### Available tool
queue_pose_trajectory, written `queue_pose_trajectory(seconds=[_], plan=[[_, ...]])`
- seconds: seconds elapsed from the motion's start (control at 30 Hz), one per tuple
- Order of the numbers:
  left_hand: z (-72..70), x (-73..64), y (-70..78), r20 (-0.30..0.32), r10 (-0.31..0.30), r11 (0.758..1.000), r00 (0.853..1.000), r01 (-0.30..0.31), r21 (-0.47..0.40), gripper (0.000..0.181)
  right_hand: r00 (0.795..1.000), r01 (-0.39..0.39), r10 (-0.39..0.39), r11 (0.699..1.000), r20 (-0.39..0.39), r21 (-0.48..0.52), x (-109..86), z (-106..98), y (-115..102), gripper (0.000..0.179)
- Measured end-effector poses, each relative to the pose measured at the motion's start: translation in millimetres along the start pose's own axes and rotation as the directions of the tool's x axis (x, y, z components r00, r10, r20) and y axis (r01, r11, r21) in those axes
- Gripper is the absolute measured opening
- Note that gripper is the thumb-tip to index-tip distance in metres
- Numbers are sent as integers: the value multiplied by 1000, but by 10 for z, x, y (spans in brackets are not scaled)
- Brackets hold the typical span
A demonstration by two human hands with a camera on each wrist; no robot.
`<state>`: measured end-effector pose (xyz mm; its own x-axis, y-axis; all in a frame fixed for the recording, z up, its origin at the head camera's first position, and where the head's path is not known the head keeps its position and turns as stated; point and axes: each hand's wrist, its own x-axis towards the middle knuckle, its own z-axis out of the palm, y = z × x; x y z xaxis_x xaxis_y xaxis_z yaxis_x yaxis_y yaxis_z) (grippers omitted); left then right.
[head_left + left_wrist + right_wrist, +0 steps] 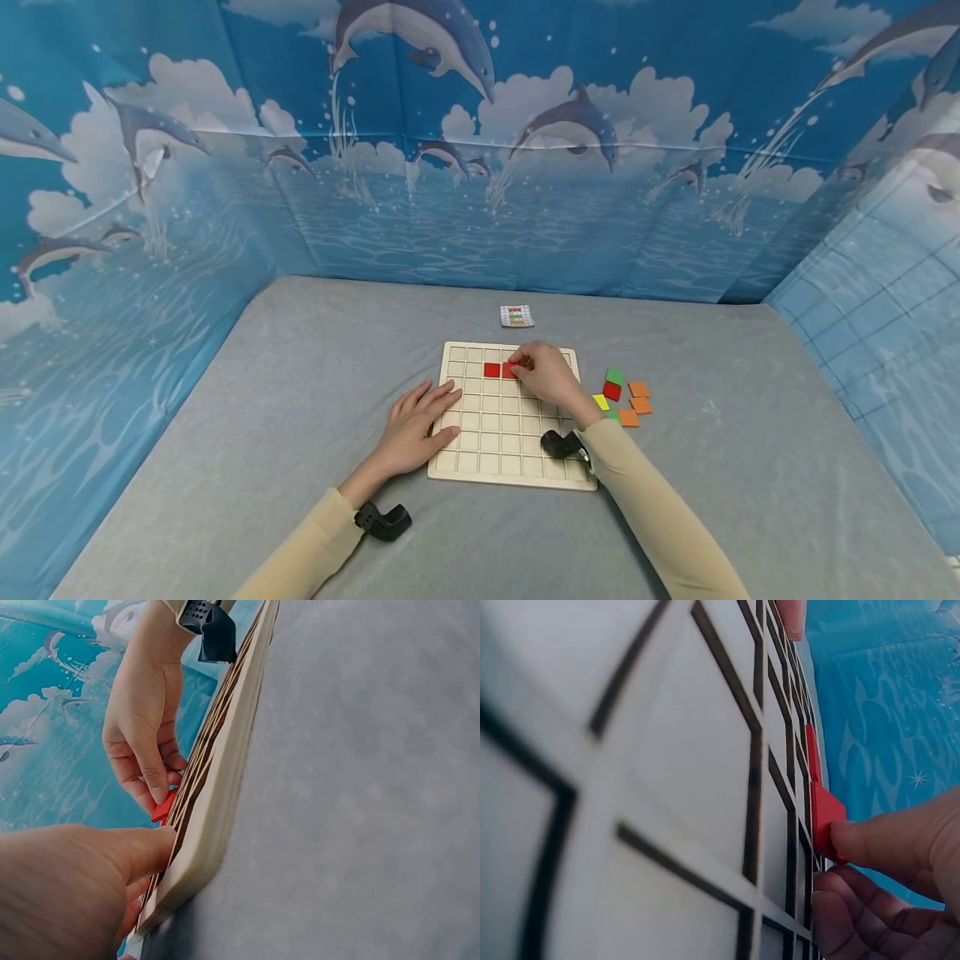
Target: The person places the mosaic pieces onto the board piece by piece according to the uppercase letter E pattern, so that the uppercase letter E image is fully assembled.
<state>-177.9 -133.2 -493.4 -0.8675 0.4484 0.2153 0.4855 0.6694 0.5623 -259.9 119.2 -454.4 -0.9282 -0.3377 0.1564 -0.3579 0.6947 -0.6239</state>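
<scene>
Head: left hand (408,429) lay flat, fingers spread on the wooden grid board (512,482), probably steadying it; right hand (547,375) had its grip pinched on a red square tile (509,370) next to a seated red tile (491,370), loose coloured tiles (640,405) placed to the right, likely for easy reach, pattern card (516,316) beyond, likely for easy viewing. Left wrist: left thumb rested on the board's edge. Right wrist: held tile looked tilted, pinched at one side, presumably leaving its other side free.
</scene>
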Motion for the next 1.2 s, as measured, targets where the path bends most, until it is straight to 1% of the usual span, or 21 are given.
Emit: queue_pose_trajectory(seconds=[0.17,0.37,0.5,0.6,0.77,0.9,1.07,1.2], plan=[[-2,4,5,-3,3,1000,1000,-3,0,54,1000,-1,1,1000,5,-30,2,11,2,6],[-7,-3,11,2,-1,1000,1000,1,-4,54,1000,-8,8,1000,22,-26,-17,10,0,6],[-11,-6,19,4,-4,1000,1000,4,-8,54,999,-26,27,999,41,-31,-41,-7,-7,9],[-13,-7,24,5,-2,1000,1000,2,-9,54,998,-9,11,999,61,-36,-67,-26,3,14],[-10,-11,25,6,0,1000,1000,0,-4,54,994,32,-34,999,100,16,-125,-86,37,28],[-3,-14,26,3,5,1000,1000,-5,-6,54,994,44,-50,996,94,72,-183,-125,96,37],[6,-24,31,-9,6,1000,1000,-6,-5,54,996,51,-59,992,66,113,-271,-177,153,28],[9,-27,36,-20,11,1000,1000,-11,-8,53,998,32,-38,993,51,117,-343,-230,201,24]])
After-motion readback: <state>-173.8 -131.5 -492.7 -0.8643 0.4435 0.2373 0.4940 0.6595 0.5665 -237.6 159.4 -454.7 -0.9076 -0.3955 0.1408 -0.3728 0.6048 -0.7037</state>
